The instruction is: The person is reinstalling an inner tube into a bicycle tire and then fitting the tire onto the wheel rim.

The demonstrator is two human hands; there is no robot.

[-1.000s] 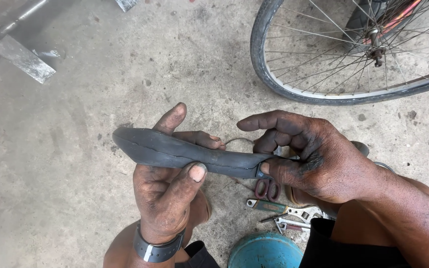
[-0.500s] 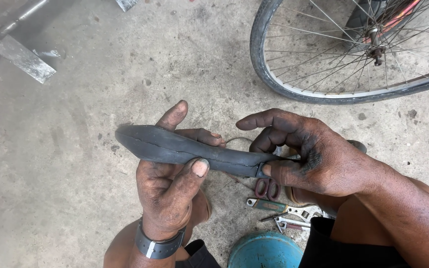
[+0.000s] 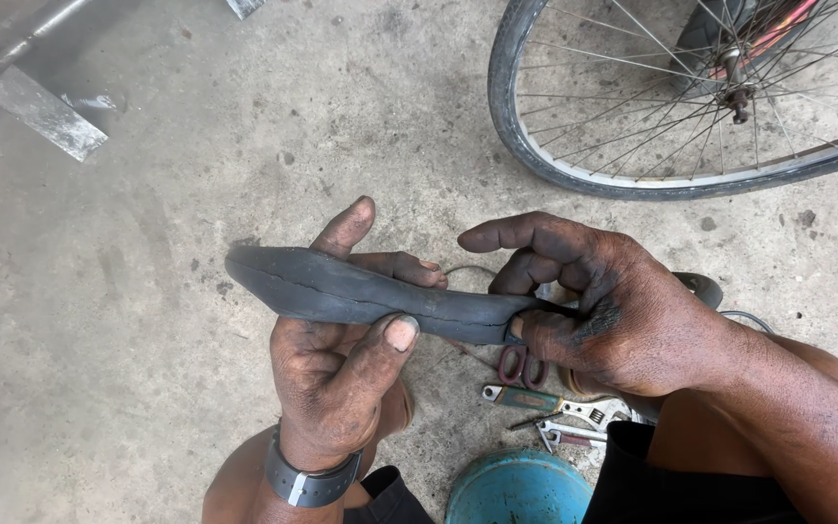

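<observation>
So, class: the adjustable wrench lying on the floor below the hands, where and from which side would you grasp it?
Probably the adjustable wrench by its teal handle, from above: it lies flat on the concrete floor, and its jaw end sits among other small tools.

Grey, stained concrete floor (image 3: pixel 196 126) — bearing a bicycle wheel (image 3: pixel 632 175) at upper right, metal bars (image 3: pixel 36 102) at upper left, and near the bottom edge — wrenches (image 3: pixel 555 408), red-handled scissors (image 3: pixel 521 367), a blue round container (image 3: pixel 516 490).
</observation>
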